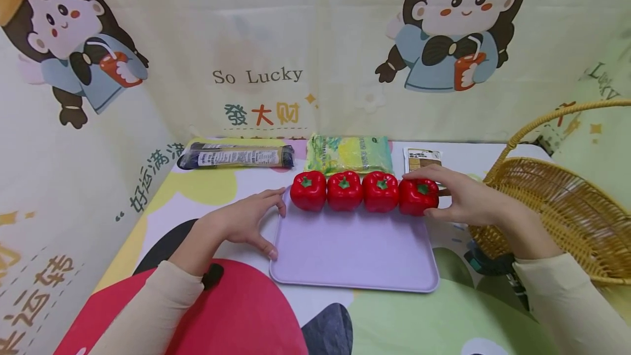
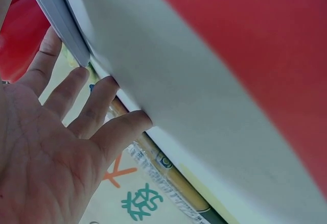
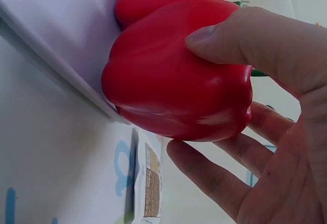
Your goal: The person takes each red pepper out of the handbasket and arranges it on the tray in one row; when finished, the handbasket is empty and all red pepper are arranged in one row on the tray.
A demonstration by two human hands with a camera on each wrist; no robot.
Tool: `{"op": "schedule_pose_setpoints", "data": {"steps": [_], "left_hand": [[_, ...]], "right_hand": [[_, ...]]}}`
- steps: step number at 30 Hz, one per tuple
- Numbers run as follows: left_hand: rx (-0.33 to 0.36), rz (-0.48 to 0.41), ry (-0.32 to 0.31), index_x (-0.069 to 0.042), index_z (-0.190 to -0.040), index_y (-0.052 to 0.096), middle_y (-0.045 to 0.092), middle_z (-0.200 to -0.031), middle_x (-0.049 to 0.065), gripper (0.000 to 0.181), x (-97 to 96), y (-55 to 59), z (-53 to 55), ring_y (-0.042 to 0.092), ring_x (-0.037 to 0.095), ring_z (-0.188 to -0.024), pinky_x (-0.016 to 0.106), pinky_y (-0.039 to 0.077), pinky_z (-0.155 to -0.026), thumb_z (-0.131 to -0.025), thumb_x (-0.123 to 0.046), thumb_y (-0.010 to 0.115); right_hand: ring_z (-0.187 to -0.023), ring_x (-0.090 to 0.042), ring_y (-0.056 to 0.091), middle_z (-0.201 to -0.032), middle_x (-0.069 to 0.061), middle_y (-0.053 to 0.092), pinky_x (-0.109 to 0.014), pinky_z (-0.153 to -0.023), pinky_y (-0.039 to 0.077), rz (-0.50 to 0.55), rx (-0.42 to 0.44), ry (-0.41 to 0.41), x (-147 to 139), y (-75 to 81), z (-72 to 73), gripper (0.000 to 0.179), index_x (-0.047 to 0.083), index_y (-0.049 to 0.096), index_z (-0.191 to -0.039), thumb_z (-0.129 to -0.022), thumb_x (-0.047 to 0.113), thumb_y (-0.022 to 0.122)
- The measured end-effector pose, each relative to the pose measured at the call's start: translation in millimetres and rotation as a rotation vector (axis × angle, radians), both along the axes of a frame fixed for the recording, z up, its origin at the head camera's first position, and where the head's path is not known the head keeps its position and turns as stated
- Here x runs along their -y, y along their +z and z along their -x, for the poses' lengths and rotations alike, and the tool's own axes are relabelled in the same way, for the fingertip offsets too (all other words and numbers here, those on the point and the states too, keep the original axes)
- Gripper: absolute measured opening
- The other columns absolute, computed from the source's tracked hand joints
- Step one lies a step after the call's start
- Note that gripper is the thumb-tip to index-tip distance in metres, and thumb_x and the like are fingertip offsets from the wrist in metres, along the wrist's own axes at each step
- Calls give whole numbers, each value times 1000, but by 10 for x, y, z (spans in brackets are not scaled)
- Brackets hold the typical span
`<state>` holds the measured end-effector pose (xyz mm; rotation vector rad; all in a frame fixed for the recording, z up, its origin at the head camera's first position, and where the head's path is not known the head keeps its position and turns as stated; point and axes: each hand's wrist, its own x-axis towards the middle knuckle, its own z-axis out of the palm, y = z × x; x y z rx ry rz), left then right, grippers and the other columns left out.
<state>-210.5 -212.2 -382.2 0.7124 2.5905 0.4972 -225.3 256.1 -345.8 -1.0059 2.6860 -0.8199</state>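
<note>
Four would be too exact, so: several glossy red bell peppers (image 1: 344,191) with green stems stand in a row along the far edge of a pale purple tray (image 1: 352,256). My right hand (image 1: 463,196) holds the rightmost bell pepper (image 1: 417,197) at the row's end. In the right wrist view, the thumb presses on that pepper (image 3: 173,76), with the other fingers around its far side. My left hand (image 1: 251,221) is spread at the tray's left edge, thumb and fingertips right by the rim. The left wrist view shows its fingers (image 2: 66,94) beside the tray rim (image 2: 64,25).
Behind the tray lie a dark long package (image 1: 236,156), a green and yellow packet (image 1: 349,153) and a small white and brown packet (image 1: 423,159). A wicker basket (image 1: 567,201) with a tall handle stands at the right. A printed cloth hangs behind the table.
</note>
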Motion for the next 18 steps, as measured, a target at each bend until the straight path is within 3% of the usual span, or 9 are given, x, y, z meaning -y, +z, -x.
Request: {"op": "schedule_pose_setpoints", "data": {"steps": [18], "left_hand": [[10, 1, 19, -31, -120, 55, 24, -170, 4, 77, 5, -13, -17, 31, 30, -150, 56, 43, -113, -60, -62, 93]], "right_hand": [[-132, -36, 49, -148, -8, 45, -59, -95, 55, 2, 48, -24, 38, -8, 4, 78, 24, 48, -149, -82, 7, 84]]}}
